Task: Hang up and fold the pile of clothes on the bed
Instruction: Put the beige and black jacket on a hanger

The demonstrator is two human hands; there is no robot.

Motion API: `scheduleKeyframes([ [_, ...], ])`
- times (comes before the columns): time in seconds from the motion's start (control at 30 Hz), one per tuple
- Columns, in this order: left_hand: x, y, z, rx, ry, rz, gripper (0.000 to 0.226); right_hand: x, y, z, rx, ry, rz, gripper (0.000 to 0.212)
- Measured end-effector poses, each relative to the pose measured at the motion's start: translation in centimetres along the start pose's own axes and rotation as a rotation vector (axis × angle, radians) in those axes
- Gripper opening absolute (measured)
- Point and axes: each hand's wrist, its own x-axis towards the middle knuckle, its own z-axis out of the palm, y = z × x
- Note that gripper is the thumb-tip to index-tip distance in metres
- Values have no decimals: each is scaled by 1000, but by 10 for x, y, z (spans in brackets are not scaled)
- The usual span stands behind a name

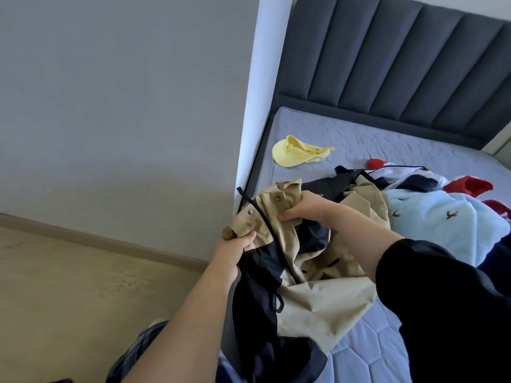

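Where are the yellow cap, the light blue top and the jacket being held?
yellow cap [282,157]: head view, on its brim.
light blue top [425,223]: head view, on the middle of its fabric.
tan and navy jacket [318,299]: head view, on its lower tan panel.

The bed [373,139] in front of me is a bare grey-blue quilted mattress against a dark padded headboard [387,64]. A yellow cap [293,154] lies alone near the head-end corner by the wall, apart from the pile of clothes [401,175], where a light blue fleece [437,225] sits among red and navy pieces. The tan and navy jacket [318,299] I hold trails onto the mattress's near edge.
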Motion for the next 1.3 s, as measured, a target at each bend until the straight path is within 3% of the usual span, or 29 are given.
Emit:
scheduleKeyframes([
  [0.27,-56,85,4,-30,8,476,25,-36,-95,10,87,228,-224,12],
  [0.37,-84,134,-9,19,45,638,24,-52,-149,13,132,301,-314,17],
  [0.63,-180,258,-80,262,340,994,20,-104,-289,53,234,476,-617,12],
  [0.87,-289,340,-156,460,618,1235,16,-163,-408,96,278,402,-905,21],
  [1.0,-344,370,-186,588,734,1287,29,-191,-450,112,339,321,-1019,19],
  [1.17,-385,385,-211,729,725,1095,52,-196,-449,137,437,204,-1015,16],
  [1.3,-394,387,-229,815,759,1009,55,-189,-433,153,476,138,-1026,17],
])
